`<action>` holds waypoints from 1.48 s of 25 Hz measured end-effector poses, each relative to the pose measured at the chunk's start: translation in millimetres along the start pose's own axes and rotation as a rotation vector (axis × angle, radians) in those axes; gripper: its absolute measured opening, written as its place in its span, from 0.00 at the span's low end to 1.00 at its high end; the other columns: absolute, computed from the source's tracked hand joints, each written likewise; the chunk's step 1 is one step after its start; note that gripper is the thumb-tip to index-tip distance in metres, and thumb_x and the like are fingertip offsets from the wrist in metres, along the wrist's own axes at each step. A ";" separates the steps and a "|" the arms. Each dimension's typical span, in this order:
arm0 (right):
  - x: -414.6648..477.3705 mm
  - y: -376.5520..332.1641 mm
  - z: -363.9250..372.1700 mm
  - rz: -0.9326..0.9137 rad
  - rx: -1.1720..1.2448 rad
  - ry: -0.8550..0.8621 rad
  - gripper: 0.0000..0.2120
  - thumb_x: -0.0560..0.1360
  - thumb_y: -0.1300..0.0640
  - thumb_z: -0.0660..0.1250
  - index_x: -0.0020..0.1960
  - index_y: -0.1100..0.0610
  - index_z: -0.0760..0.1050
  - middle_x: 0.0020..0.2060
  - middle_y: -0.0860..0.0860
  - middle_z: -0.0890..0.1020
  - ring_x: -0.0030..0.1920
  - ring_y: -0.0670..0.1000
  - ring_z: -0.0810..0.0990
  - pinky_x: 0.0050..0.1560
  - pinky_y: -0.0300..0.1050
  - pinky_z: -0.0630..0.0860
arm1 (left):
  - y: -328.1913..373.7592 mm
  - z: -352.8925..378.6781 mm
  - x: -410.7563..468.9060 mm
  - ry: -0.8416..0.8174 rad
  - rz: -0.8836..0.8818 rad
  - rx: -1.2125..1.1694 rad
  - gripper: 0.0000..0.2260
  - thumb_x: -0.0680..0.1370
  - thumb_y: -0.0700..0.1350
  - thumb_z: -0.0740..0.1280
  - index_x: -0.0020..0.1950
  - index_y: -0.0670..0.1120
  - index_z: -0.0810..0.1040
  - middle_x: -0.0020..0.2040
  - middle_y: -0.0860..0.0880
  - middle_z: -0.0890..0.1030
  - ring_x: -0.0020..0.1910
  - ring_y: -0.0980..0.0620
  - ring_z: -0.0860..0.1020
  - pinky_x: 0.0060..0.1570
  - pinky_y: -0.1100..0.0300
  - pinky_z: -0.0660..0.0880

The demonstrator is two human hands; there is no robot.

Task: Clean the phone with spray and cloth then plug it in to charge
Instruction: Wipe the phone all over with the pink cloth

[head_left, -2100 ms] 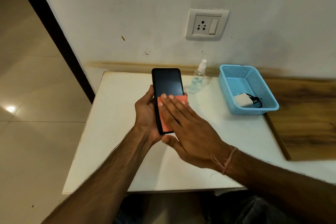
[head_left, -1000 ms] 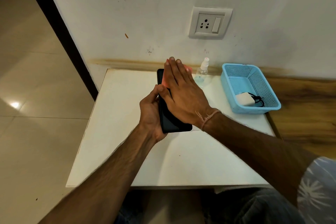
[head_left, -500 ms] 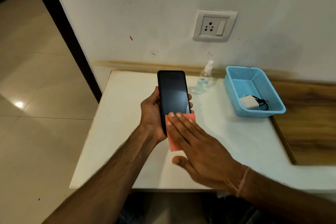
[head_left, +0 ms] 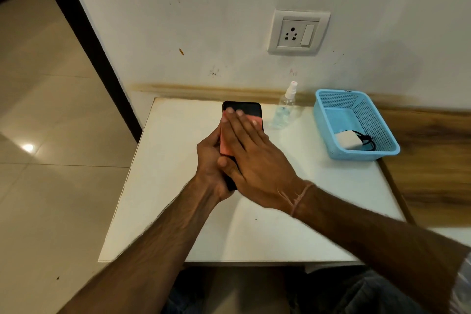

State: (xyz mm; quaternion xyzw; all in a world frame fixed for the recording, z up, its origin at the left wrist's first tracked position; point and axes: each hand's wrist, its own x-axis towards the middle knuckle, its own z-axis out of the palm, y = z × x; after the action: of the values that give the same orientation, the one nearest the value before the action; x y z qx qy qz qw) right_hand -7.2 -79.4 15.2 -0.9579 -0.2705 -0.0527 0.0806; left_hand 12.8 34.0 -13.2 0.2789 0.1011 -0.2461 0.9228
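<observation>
Roughly mid-table [head_left: 165,186], the left hand [head_left: 209,163] grips the phone [head_left: 248,107] by its left edge, fingers curled round it. The right hand [head_left: 257,158] lies flat with straight fingers, pressing a pink cloth [head_left: 225,144] on the screen; its fingertips reach close to the phone's far end, so only a dark strip shows there. A spray bottle [head_left: 284,112] stands upright just right of the phone, near the wall. Farther right, a blue basket [head_left: 362,155] holds a white charger [head_left: 348,141] with black cable. A socket [head_left: 297,32] sits on the wall above the bottle.
</observation>
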 end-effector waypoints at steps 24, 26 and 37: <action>-51.2 20.9 -3.7 0.047 0.026 -0.002 0.33 0.81 0.39 0.37 0.79 0.56 0.40 0.79 0.51 0.43 0.78 0.48 0.39 0.78 0.50 0.48 | -6.1 3.5 0.0 0.030 -0.035 -0.027 0.29 0.82 0.62 0.56 0.63 0.40 0.83 0.58 0.39 0.84 0.53 0.40 0.84 0.53 0.49 0.82; -33.9 2.5 -3.2 0.122 0.056 0.011 0.34 0.79 0.38 0.33 0.79 0.57 0.39 0.78 0.52 0.41 0.78 0.49 0.37 0.78 0.50 0.45 | -8.7 5.3 0.1 0.040 -0.044 -0.024 0.29 0.82 0.61 0.56 0.58 0.39 0.85 0.57 0.39 0.85 0.53 0.41 0.85 0.51 0.50 0.83; -35.6 42.9 -5.4 -0.058 -0.029 0.011 0.29 0.83 0.45 0.43 0.79 0.59 0.44 0.79 0.54 0.47 0.78 0.50 0.42 0.77 0.52 0.50 | -8.3 7.6 1.2 0.050 -0.023 0.027 0.29 0.81 0.62 0.59 0.69 0.41 0.78 0.66 0.39 0.79 0.62 0.38 0.79 0.68 0.45 0.72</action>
State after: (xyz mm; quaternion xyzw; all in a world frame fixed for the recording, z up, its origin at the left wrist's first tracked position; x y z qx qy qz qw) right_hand -15.1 -134.6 9.9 -0.9504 -0.2969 -0.0642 0.0666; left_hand 10.0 23.3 -11.2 0.2963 0.1238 -0.2508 0.9132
